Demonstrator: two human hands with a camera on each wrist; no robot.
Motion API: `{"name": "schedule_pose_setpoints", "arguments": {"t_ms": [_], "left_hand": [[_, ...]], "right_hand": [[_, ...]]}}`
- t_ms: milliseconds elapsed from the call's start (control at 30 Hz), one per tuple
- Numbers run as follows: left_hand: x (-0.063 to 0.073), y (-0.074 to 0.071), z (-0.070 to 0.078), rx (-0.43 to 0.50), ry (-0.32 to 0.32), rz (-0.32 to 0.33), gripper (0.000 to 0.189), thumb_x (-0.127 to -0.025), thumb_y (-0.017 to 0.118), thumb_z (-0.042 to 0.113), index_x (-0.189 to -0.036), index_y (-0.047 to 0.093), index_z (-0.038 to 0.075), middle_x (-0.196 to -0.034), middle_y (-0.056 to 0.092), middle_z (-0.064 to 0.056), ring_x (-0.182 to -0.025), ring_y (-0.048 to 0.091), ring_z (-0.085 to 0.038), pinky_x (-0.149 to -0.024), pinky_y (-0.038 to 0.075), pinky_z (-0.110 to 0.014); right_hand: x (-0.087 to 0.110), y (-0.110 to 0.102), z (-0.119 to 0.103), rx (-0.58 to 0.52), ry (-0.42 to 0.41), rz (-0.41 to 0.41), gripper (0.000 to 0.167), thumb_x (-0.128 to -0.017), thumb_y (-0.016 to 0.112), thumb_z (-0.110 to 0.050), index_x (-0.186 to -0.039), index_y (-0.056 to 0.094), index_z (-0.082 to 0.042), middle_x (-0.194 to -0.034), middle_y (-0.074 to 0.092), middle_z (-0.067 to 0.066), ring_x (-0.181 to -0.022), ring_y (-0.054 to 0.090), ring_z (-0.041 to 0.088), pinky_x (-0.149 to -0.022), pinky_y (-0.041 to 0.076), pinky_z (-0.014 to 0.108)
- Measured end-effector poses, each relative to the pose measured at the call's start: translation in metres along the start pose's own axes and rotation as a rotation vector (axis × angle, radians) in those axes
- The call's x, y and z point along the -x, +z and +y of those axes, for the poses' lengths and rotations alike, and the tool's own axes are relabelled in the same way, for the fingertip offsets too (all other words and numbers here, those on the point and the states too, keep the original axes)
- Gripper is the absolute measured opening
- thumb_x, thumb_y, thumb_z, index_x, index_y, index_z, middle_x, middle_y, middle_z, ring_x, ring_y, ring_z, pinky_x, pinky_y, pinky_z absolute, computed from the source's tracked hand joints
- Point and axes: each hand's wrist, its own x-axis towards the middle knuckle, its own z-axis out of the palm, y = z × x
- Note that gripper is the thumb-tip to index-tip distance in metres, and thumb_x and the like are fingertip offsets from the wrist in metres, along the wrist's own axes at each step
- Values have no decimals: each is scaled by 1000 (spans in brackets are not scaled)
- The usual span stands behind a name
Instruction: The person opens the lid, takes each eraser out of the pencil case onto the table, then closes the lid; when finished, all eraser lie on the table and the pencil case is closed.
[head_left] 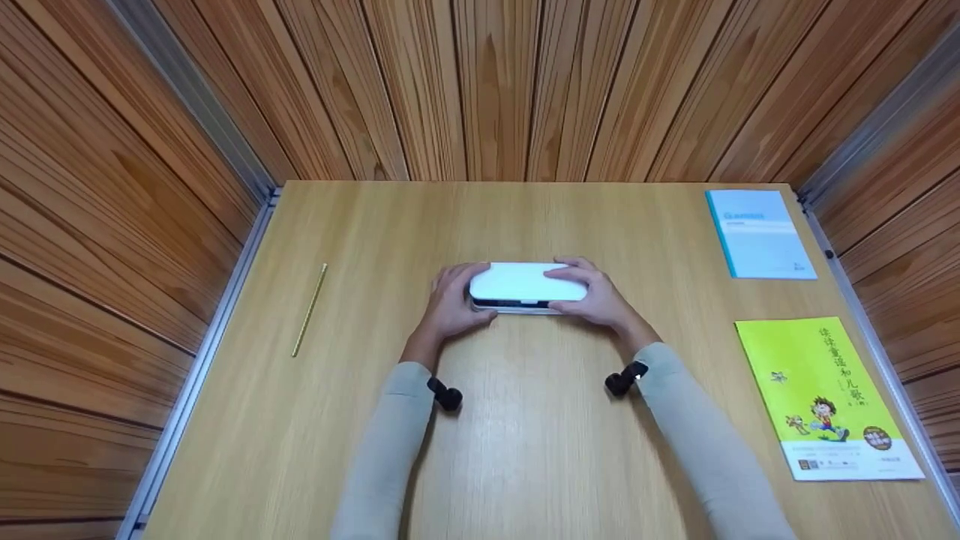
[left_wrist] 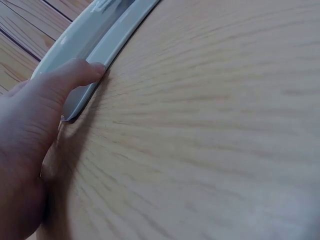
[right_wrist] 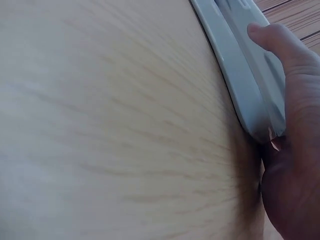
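Observation:
A white, round-cornered pencil case (head_left: 517, 281) lies flat near the middle of the table, its long side towards me. Along its front a dark gap shows between lid and base, so the lid is slightly raised. My left hand (head_left: 453, 301) grips the left end, and in the left wrist view its thumb (left_wrist: 82, 73) presses on the front of the base. The right end is held by my right hand (head_left: 596, 294), with fingers over the lid (right_wrist: 265, 55) and the thumb at its front edge. What the case contains is hidden.
A thin gold-coloured pencil or stick (head_left: 309, 309) lies on the table (head_left: 525, 450) to the left. On the right are a light-blue notebook (head_left: 765, 236) and, nearer, a green-and-white book (head_left: 817, 382). Wood-panelled walls (head_left: 495, 90) border the table.

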Motion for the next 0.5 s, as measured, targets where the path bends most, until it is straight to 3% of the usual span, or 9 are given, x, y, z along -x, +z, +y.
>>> {"name": "schedule_pose_setpoints", "arguments": {"t_ms": [267,500], "left_hand": [[3,1,-1,40,-6,34,86,-85,97,31,-161,58,18,-163,62,-10,-156,50,-36,-139,21,-64],[2,3,-3,75,-6,48,90,-85,98,31,-163,55,21,-163,62,-8,-154,50,-34,-137,25,-63]], "right_hand": [[-2,0,-1,-62,22,68,52,-95,91,-17,-144,76,-11,-165,57,22,-159,48,46,-135,31,69],[-6,2,-2,-123,19,172,42,-95,90,-12,-136,80,-5,-152,67,23,-147,58,41,-129,37,54]]}}
